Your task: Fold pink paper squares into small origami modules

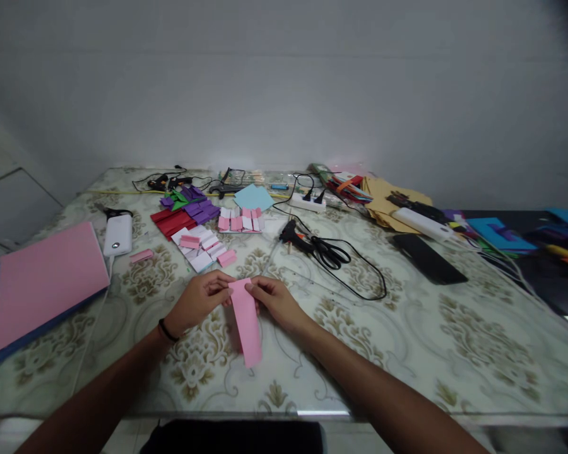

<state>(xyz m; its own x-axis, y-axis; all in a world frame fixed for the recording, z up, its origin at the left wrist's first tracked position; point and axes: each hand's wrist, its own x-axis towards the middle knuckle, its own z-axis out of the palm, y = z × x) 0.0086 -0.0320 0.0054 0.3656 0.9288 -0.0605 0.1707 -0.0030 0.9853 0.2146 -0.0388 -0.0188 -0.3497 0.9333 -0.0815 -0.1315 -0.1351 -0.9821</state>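
Note:
A folded pink paper strip [248,328] hangs down between my hands over the patterned table. My left hand [201,299] pinches its top left corner, thumb in front. At the top right corner, my right hand [275,301] pinches the same strip. Just beyond my hands lie white folded papers [201,252] with small pink pieces on them, and a pink and white folded set [240,220]. A black glue gun [295,236] with a coiled cord rests past my right hand.
Large pink sheets [50,284] over blue ones and a white power bank [118,236] lie left. Purple folded papers [201,211], red papers [173,221] and a power strip [307,202] sit farther back. A black phone [428,259] lies right, near brown paper [392,198].

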